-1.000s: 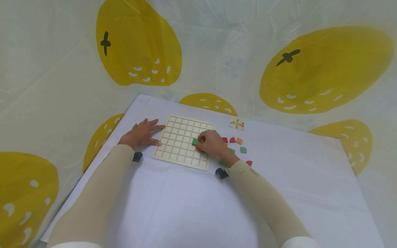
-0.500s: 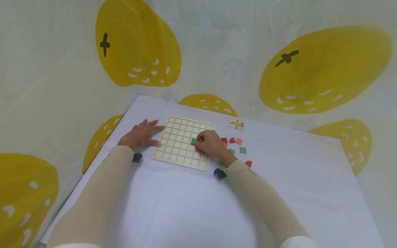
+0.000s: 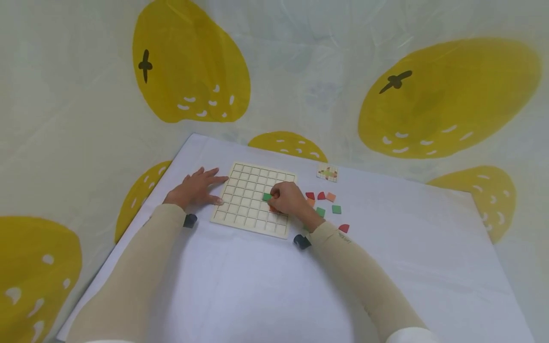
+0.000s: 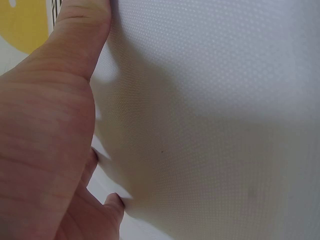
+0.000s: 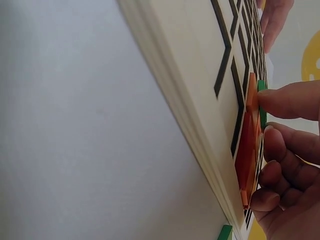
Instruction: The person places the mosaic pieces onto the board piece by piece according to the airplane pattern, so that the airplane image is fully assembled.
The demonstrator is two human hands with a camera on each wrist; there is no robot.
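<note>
A cream grid board [image 3: 246,193] lies on the white-covered table. My left hand [image 3: 195,188] rests flat with spread fingers at the board's left edge, thumb and index fingertip on its rim. Over the board's right half, my right hand [image 3: 289,198] pinches a green square tile [image 3: 267,196] between thumb and index finger. Seen from the right wrist, the green tile [image 5: 263,107] stands close against an orange tile [image 5: 252,97] on the grid, with a red tile [image 5: 244,152] beside it. The left wrist view shows mostly table cloth below the left hand [image 4: 45,130].
Right of the board lie loose tiles, among them a green square [image 3: 336,209], an orange square [image 3: 330,196] and a red quarter-round [image 3: 344,228]. A small pattern card [image 3: 328,173] lies behind them. A cloth printed with yellow fruit hangs behind the table.
My right hand and the green tile have shifted slightly left over the board, uncovering more of the loose tiles. My left hand has kept its place.
</note>
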